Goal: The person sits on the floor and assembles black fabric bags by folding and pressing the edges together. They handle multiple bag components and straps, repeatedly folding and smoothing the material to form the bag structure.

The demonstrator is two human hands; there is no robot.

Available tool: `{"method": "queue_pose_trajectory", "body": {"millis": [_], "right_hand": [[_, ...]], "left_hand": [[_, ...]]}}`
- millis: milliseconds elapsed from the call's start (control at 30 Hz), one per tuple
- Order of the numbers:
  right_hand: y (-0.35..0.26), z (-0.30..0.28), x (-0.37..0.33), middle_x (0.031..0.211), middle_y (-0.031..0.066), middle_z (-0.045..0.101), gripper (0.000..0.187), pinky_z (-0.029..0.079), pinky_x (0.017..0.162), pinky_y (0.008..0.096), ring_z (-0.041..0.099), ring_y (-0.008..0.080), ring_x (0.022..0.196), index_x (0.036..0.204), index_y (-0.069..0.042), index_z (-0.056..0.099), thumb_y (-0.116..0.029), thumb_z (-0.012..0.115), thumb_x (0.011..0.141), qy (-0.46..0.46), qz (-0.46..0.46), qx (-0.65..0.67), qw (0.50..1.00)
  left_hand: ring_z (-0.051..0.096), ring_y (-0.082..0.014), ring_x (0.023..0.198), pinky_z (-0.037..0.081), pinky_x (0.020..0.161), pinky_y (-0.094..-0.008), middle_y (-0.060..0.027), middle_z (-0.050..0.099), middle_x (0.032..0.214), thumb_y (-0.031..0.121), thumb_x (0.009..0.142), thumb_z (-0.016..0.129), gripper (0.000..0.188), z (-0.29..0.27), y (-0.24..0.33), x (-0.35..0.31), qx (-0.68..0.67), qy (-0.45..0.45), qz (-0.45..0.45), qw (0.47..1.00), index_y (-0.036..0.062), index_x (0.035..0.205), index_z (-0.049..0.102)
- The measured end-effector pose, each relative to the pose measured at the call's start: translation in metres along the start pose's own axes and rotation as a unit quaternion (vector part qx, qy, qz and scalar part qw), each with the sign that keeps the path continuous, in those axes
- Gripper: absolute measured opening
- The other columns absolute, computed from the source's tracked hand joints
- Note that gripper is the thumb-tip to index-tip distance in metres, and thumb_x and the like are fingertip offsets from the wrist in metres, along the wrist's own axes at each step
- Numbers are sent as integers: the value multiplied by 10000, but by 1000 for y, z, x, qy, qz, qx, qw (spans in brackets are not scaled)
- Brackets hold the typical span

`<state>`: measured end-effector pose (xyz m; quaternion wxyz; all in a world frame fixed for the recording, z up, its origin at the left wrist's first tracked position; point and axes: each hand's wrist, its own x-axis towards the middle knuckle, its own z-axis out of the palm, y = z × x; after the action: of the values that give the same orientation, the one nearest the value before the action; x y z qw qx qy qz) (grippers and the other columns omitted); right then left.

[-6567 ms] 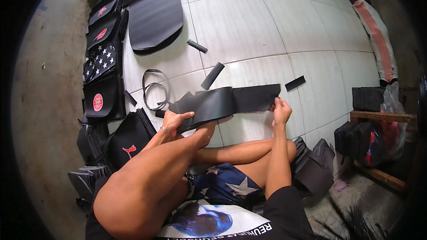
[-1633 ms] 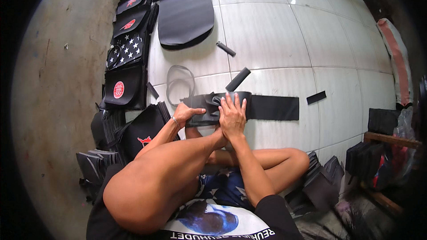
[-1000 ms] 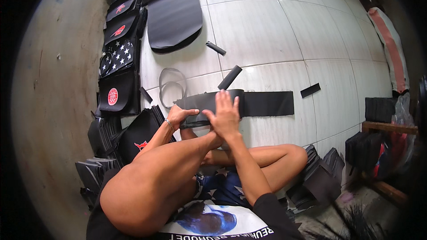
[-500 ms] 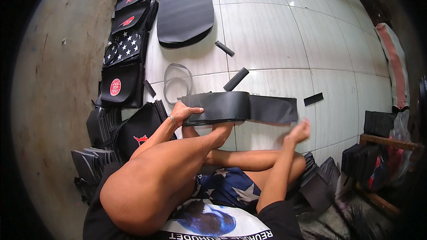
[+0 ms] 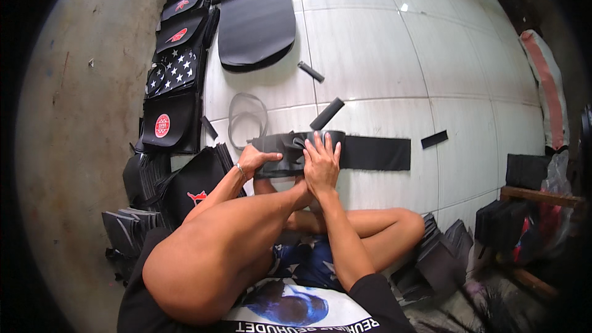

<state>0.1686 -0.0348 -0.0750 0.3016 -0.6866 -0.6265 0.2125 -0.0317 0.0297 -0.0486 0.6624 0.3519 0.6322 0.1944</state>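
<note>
Nearest me: my raised leg (image 5: 222, 240), on the near side of the black strip (image 5: 377, 153); its foot is at the strip's near edge, contact mostly hidden by my right wrist. Dark pieces (image 5: 441, 256) stacked near side, to the strip's right.

Strip lies crosswise in front of me, layered under my hands, flat tail running right past my grip. Left hand (image 5: 255, 159) grasps the strip's left end, thumb on top, other fingers mostly out of sight. Right hand (image 5: 321, 169) isn't clenched: palm down, fingers stretched over the strip's layered part, pressing. Surface is puckered between the two hands. Upper layer's edge shows just right of my right fingers.

Black flaps with a red figure (image 5: 208, 176): left of the strip, near side. Small black piece (image 5: 434, 139): right of the strip's tail, apart. Thin grey loop (image 5: 231, 120): far side of the strip's left end. Narrow black piece (image 5: 327, 115): just beyond the strip's far edge. Another short piece (image 5: 311, 71): farther beyond the strip. Rounded black flaps (image 5: 257, 24): well beyond the strip, piled, leftward.
</note>
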Motion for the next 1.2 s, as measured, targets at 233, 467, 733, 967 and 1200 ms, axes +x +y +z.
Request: {"method": "queue_pose_trajectory", "body": {"millis": [233, 467, 733, 967, 1200], "right_hand": [[160, -106, -17, 1025, 123, 684, 264, 510, 826, 366, 624, 201, 923, 1012, 65, 676, -150, 534, 952, 288, 466, 250, 798], [34, -67, 6, 1158, 166, 572, 299, 412, 967, 453, 546, 294, 1077, 1098, 1, 584, -215, 641, 899, 276, 53, 112, 953], [-10, 6, -1, 1395, 94, 530, 344, 208, 1160, 528, 399, 315, 1366, 1177, -102, 673, -283, 625, 888, -5, -31, -74, 997], [90, -44, 5, 1106, 162, 683, 271, 480, 979, 368, 651, 277, 1023, 1068, 40, 686, 35, 481, 891, 144, 109, 458, 870], [115, -103, -2, 1072, 134, 579, 212, 491, 835, 363, 584, 260, 925, 1125, 29, 573, -27, 507, 931, 516, 243, 130, 811]], "left_hand": [[659, -150, 783, 533, 731, -302, -67, 701, 906, 58, 676, 848, 330, 12, 12, -9, 52, 33, -14, 998, -5, 960, 694], [664, -159, 782, 539, 722, -312, -75, 700, 907, 53, 664, 853, 356, -8, -6, -3, -19, 5, 19, 1000, -24, 967, 684], [645, -174, 761, 538, 696, -316, -83, 693, 876, 83, 644, 882, 359, -2, -1, 2, -6, 8, -22, 1000, -56, 913, 689], [631, -142, 751, 517, 682, -306, -66, 692, 852, 98, 625, 895, 360, -1, -4, 2, 11, 20, 10, 1000, -6, 907, 697], [649, -151, 779, 525, 725, -302, -81, 694, 887, 95, 654, 868, 359, -12, 6, -17, 15, 37, -23, 999, -18, 944, 689]]}}
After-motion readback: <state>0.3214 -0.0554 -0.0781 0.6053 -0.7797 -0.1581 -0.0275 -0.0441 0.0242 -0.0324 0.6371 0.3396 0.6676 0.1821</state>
